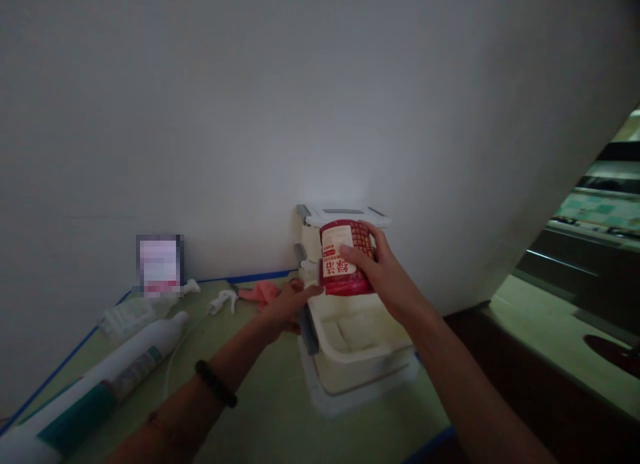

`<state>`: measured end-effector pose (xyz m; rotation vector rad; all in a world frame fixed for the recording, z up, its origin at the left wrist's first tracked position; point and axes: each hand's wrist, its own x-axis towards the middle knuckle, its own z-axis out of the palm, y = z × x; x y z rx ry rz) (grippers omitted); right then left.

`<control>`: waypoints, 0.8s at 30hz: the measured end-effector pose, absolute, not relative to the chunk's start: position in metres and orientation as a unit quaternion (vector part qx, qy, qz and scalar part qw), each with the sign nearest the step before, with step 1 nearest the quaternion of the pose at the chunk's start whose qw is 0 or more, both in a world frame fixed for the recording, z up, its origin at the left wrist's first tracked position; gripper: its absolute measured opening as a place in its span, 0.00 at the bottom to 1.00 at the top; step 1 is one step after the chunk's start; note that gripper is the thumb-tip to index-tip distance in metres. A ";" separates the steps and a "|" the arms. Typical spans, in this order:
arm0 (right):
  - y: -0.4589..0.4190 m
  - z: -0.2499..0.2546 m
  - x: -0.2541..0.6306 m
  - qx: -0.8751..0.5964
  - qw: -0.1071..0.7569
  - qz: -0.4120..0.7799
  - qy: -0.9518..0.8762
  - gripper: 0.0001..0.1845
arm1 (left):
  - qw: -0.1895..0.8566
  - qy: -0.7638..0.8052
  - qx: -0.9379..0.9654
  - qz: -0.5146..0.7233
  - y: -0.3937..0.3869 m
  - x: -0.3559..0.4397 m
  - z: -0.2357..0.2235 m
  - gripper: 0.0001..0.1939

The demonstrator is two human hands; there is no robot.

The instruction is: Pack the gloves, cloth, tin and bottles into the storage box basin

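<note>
My right hand (373, 264) grips a dark red plastic packet (343, 254) with a cream label. The packet is tilted above the back part of an open white storage box (360, 371), and its printing faces me sideways. At the box's left rim is my left hand (287, 304), its thumb reaching to the packet's lower left corner and its fingers curled by the grey latch (309, 327). Whether the thumb touches the packet I cannot tell. Pale contents (357, 331) lie inside the box. A white lid (345, 216) with grey latches stands up behind the packet.
A pinkish cloth (263, 294) and a white spray nozzle (223, 302) with a tube lie left of the box. Nearer me are a large white-and-green bottle (110, 391) and a clear container (133, 317). A grey wall (320, 117) rises directly behind the table.
</note>
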<state>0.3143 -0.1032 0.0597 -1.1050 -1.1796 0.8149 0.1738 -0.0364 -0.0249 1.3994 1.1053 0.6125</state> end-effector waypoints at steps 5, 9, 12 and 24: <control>-0.106 0.058 0.319 -0.489 0.621 0.349 -0.504 0.38 | 0.600 0.442 0.605 0.280 -0.041 0.185 -0.019 0.17; -0.114 0.067 0.316 -0.481 0.613 0.350 -0.520 0.37 | 0.597 0.450 0.578 0.328 -0.048 0.168 -0.001 0.17; -0.121 0.074 0.312 -0.456 0.607 0.349 -0.549 0.35 | 0.575 0.460 0.564 0.374 -0.054 0.141 0.014 0.20; -0.098 0.031 0.275 -0.401 0.573 0.497 -0.514 0.31 | 0.347 0.515 0.729 0.288 -0.041 0.038 0.045 0.34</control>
